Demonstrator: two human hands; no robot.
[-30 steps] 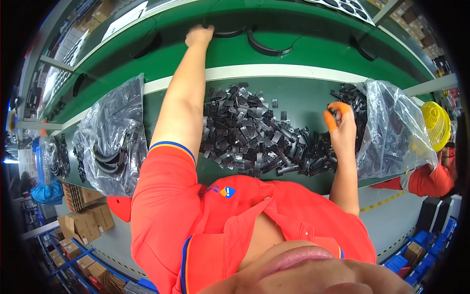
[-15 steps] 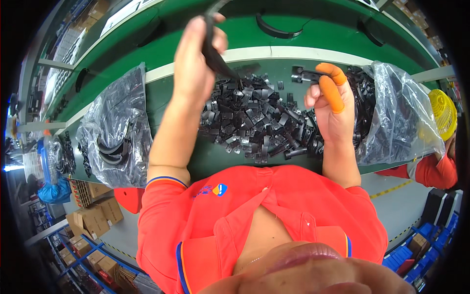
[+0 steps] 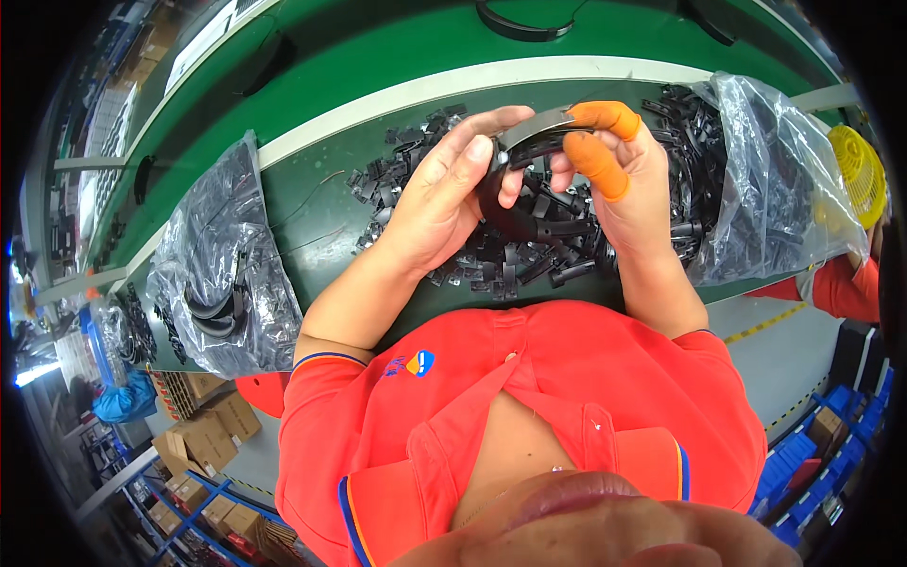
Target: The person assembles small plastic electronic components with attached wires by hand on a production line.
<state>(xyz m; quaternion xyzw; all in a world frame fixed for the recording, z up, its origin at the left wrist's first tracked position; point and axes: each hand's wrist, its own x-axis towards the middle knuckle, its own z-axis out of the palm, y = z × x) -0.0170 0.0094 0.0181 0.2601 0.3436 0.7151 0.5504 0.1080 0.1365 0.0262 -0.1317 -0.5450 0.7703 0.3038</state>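
Observation:
A curved black headband [image 3: 510,203] with a thick padded part and a smooth outer strip is held up between my hands. My left hand [image 3: 439,194] is closed around its left side, thumb on the band. My right hand [image 3: 624,175], with orange finger covers on thumb and forefinger, pinches at the band's upper right end. A small black plastic piece [image 3: 540,148] shows there against the band's inner side, partly hidden by fingers. Below both hands lies a heap of small black plastic pieces [image 3: 501,274] on the green table.
Left is a plastic bag [image 3: 213,227] with curved black bands [image 3: 217,312] on it. At the right lie black parts [image 3: 694,142] by a clear bag [image 3: 765,180], then a yellow basket [image 3: 858,180] and another person's red sleeve [image 3: 846,293]. A green conveyor [image 3: 387,57] runs beyond a white rail.
My left hand has brought the headband down and right to meet my right hand. The small piece in my right hand is now against the band's end. The view has shifted slightly.

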